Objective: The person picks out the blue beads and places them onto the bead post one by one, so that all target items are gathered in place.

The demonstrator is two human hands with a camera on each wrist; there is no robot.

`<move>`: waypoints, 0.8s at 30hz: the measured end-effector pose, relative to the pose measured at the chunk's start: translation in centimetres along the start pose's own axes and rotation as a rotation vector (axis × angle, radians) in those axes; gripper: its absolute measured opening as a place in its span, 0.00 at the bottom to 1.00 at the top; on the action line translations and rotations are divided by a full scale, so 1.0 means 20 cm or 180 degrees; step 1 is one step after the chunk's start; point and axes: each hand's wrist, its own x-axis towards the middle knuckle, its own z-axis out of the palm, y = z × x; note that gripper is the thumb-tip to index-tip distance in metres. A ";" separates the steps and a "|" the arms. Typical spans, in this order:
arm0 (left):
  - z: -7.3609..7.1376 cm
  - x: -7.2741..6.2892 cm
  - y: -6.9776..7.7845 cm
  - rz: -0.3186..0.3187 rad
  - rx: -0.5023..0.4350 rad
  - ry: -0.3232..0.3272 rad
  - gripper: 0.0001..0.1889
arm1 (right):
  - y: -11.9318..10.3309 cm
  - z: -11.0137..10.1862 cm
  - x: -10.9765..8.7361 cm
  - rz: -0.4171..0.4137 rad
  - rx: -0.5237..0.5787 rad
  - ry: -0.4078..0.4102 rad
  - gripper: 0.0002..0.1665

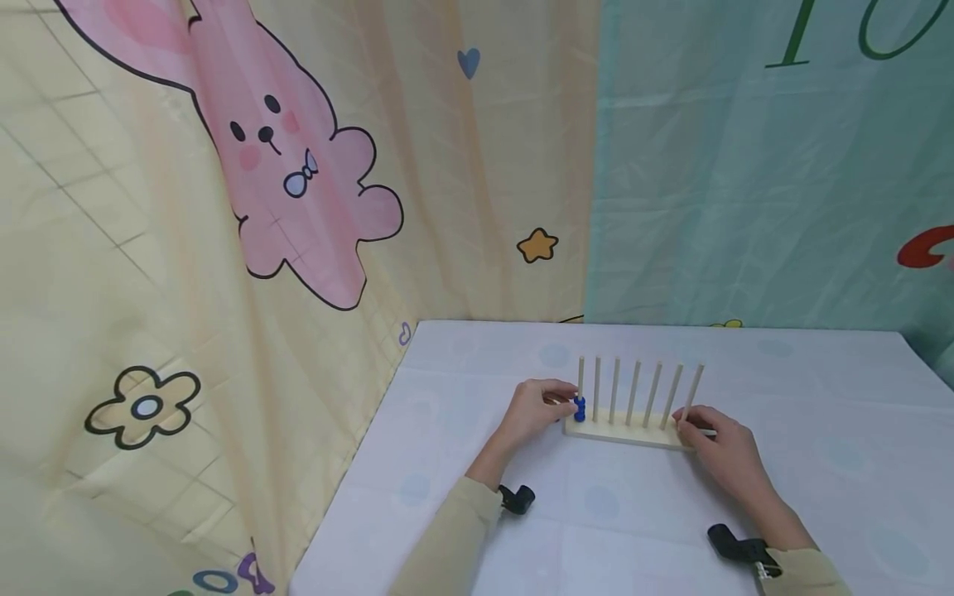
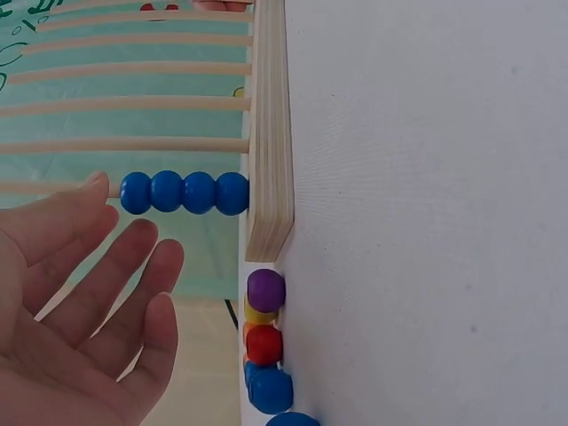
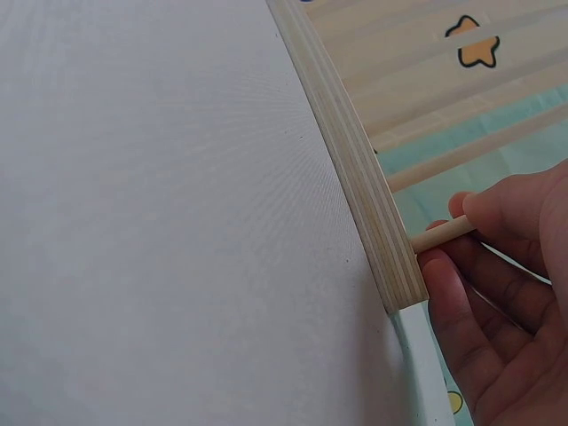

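A pale wooden peg rack [image 1: 626, 432] stands on the table, with a row of upright pegs [image 1: 633, 393] along its base. Several blue beads [image 2: 182, 193] are stacked on its leftmost peg, down against the base. Just above the top bead, my left hand [image 1: 531, 410] has its thumb and index finger at that peg; the other fingers [image 2: 133, 311] are spread and loosely bent. At the opposite end, my right hand [image 1: 723, 447] pinches the rightmost peg [image 3: 444, 233] low down, near the base.
Loose beads lie on the table past the rack's left end, among them a purple bead [image 2: 266, 290], a red bead [image 2: 264, 344] and a blue bead [image 2: 271, 390]; in the head view my left hand mostly hides them. Printed curtains [image 1: 477, 165] hang behind the white-covered table [image 1: 596, 530].
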 end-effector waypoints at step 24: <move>-0.17 -0.11 -0.04 0.0092 0.0091 0.0054 0.12 | 0.01 -0.01 0.00 -0.0022 0.0026 -0.0006 0.14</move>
